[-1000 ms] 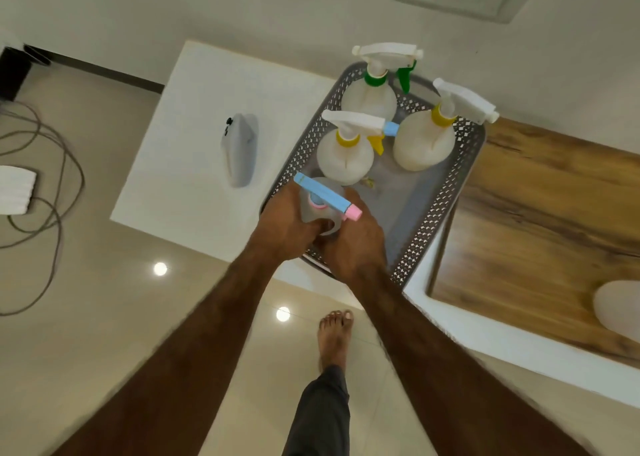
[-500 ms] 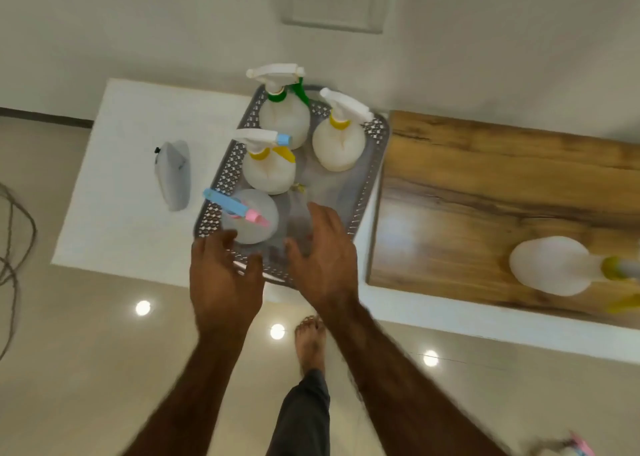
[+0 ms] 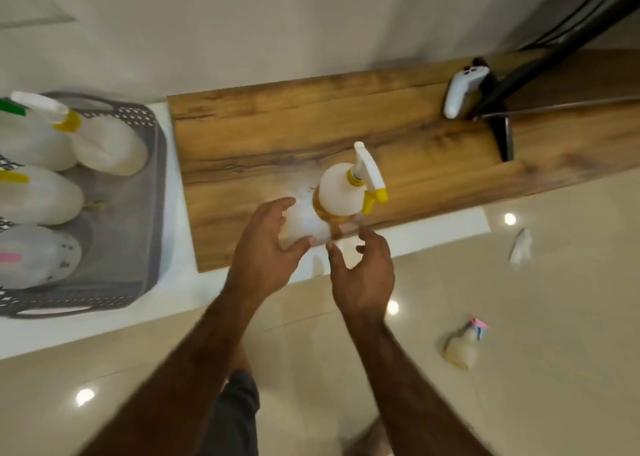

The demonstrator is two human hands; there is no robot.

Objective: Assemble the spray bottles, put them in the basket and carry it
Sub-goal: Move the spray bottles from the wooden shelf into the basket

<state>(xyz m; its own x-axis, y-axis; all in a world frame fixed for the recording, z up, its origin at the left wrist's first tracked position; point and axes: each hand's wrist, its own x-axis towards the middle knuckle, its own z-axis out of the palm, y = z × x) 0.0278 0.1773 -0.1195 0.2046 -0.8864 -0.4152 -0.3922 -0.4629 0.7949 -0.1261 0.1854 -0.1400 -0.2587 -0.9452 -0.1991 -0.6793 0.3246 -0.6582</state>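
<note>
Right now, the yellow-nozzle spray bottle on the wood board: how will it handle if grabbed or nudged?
The spray bottle looks translucent and shows no liquid, so probably light. With the trigger head overhanging a narrow neck, it may tip if pushed high. The smooth rounded plastic could slip; the left hand and right hand are near its base.

You have one grey basket (image 3: pixel 152 185) on the white counter, and four spray bottles show in it: one with a green trigger (image 3: pixel 31 144), one with a yellow collar (image 3: pixel 110 150), one with a yellow trigger (image 3: pixel 41 196), one with a pink part (image 3: pixel 38 258). One more assembled bottle (image 3: pixel 341 192), yellow-trimmed, stands on the single wooden board (image 3: pixel 277 126). One bottle (image 3: pixel 462 346) with a pink and blue head lies on the floor. That makes six bottles in sight. One white controller (image 3: pixel 462 90) sits on the board. One white scrap (image 3: pixel 521 247) lies on the floor. Two hands count: left hand (image 3: pixel 266 251), right hand (image 3: pixel 363 275).
</note>
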